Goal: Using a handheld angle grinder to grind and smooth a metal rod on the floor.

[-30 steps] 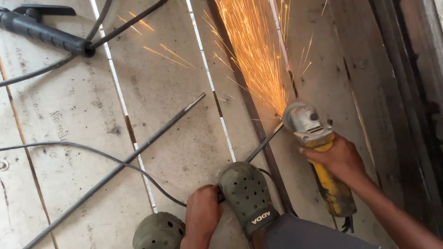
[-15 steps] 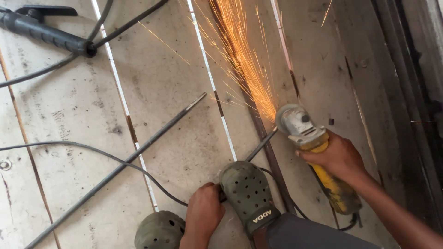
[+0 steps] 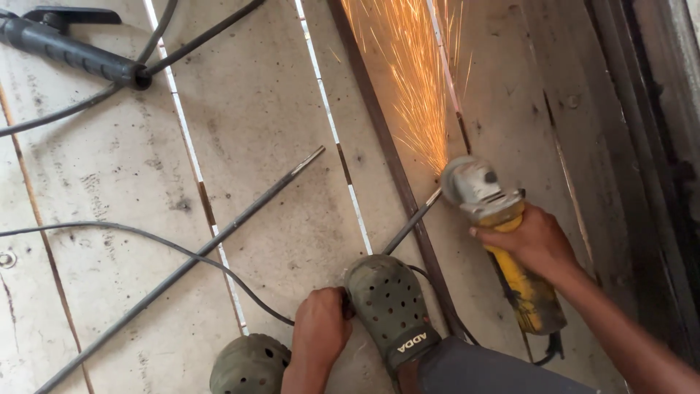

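Right hand (image 3: 538, 244), right of centre, clamped around the yellow body of an angle grinder (image 3: 503, 241). Its grey head meets the upper tip of a short steel rod (image 3: 410, 222) at mid-frame; sparks (image 3: 412, 80) fan toward the top edge. Left hand (image 3: 321, 330), bottom centre, curled shut beside a green clog (image 3: 390, 303) that rests on the rod's lower end; whether it grips the rod cannot be told. A second clog (image 3: 250, 365) lies at lower left. A longer rod (image 3: 182, 270) crosses the grey floor (image 3: 270, 109) diagonally.
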